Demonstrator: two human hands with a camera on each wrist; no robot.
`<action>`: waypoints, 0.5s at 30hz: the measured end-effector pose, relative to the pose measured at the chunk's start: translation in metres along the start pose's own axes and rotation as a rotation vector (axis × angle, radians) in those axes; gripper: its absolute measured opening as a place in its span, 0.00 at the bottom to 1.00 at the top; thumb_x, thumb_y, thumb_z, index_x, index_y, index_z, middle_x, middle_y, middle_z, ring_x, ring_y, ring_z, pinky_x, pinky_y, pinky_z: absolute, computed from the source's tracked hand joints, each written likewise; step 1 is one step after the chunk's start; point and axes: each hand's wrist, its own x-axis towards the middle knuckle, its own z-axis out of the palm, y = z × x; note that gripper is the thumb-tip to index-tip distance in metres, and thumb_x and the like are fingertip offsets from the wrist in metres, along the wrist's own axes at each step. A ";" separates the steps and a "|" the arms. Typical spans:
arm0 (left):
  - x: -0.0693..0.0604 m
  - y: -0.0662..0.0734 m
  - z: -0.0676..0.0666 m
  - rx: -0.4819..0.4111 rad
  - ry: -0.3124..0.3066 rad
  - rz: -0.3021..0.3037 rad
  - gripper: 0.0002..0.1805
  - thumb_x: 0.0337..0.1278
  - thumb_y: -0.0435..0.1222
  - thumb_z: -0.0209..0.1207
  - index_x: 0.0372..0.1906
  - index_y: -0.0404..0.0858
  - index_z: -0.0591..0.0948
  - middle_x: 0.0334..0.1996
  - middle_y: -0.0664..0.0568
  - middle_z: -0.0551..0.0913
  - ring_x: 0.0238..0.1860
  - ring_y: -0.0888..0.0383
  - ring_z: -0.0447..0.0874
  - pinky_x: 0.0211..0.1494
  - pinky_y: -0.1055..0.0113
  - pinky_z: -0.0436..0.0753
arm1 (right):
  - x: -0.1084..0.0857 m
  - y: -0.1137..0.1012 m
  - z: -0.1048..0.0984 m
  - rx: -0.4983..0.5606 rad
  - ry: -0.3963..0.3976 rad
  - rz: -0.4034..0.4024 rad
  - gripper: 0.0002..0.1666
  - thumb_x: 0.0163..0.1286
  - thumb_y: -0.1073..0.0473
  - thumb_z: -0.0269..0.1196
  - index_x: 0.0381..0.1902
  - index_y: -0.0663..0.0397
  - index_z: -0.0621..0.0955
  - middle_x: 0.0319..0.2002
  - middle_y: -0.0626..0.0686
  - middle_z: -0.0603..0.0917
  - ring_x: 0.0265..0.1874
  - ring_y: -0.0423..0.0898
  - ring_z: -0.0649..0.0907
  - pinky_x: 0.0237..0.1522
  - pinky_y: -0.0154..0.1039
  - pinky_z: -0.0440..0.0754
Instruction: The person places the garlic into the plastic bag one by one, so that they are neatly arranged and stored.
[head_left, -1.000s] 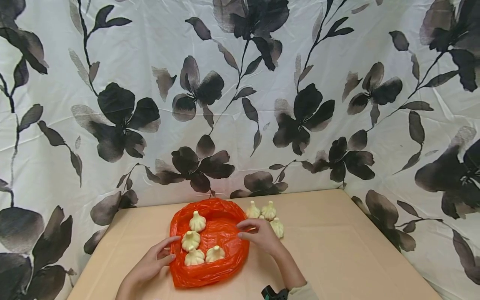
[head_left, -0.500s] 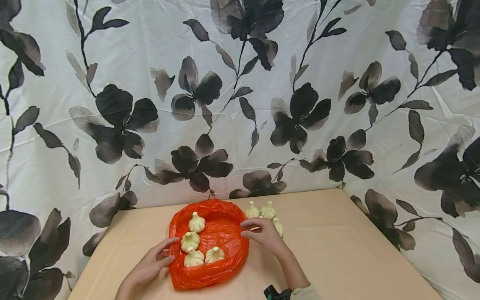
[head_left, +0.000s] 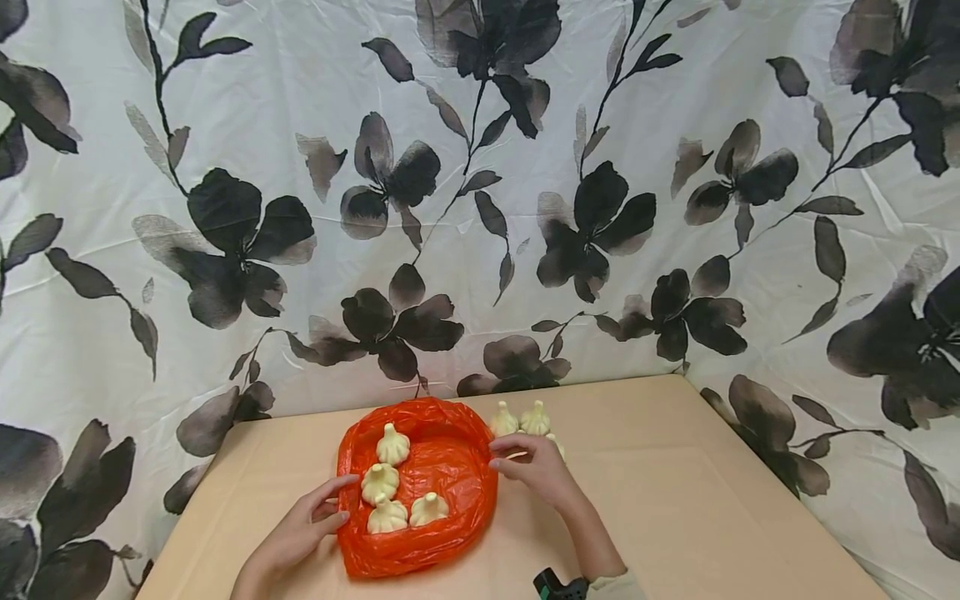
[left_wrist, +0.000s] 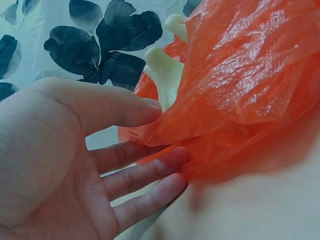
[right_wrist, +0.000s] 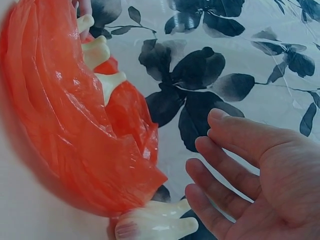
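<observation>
A red plastic bag (head_left: 450, 546) lies with its mouth spread wide, and several garlic bulbs (head_left: 392, 445) sit inside along its left and near sides. At the bag's left edge, my left hand (head_left: 300, 525) pinches the plastic; the left wrist view shows the thumb (left_wrist: 130, 112) above the rim and fingers (left_wrist: 145, 175) beneath it. My right hand (head_left: 536, 469) hovers just off the bag's right edge, fingers slightly bent with nothing between them, as the right wrist view confirms. Behind that hand, more garlic bulbs (head_left: 535, 418) are partly hidden.
Everything rests on a tan tabletop (head_left: 675, 500). A white cloth with dark flowers (head_left: 480, 250) hangs behind the table and along its right side. A black device (head_left: 558, 586) is worn at the right wrist.
My right hand has drifted a little to the right, away from the bag's edge, and covers more of the loose garlic. My left hand and the bag stay put.
</observation>
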 end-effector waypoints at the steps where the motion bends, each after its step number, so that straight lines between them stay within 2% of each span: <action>1: 0.000 0.001 0.000 0.001 0.000 0.001 0.31 0.65 0.40 0.57 0.71 0.39 0.64 0.70 0.34 0.63 0.60 0.42 0.74 0.59 0.52 0.78 | 0.000 0.001 -0.001 0.011 -0.003 0.004 0.18 0.61 0.57 0.69 0.47 0.59 0.84 0.46 0.64 0.85 0.38 0.49 0.86 0.40 0.42 0.86; 6: -0.001 0.002 0.000 -0.001 -0.002 0.005 0.32 0.64 0.38 0.58 0.71 0.39 0.64 0.69 0.33 0.63 0.58 0.43 0.75 0.57 0.55 0.79 | -0.002 0.002 -0.005 0.036 -0.008 0.025 0.21 0.61 0.55 0.68 0.49 0.62 0.83 0.46 0.64 0.85 0.39 0.57 0.86 0.41 0.44 0.86; 12: -0.001 0.003 0.000 0.005 0.012 -0.015 0.32 0.63 0.38 0.58 0.70 0.40 0.64 0.69 0.34 0.64 0.57 0.44 0.75 0.58 0.50 0.77 | -0.002 0.005 -0.010 0.059 0.006 0.050 0.22 0.61 0.55 0.69 0.49 0.65 0.82 0.47 0.65 0.84 0.37 0.53 0.87 0.38 0.37 0.86; 15: -0.001 0.003 0.000 0.009 0.013 -0.020 0.31 0.63 0.37 0.58 0.70 0.40 0.64 0.68 0.34 0.65 0.57 0.43 0.75 0.58 0.49 0.77 | -0.002 0.006 -0.012 0.069 0.015 0.040 0.22 0.61 0.57 0.69 0.49 0.66 0.82 0.46 0.65 0.84 0.37 0.55 0.87 0.38 0.39 0.86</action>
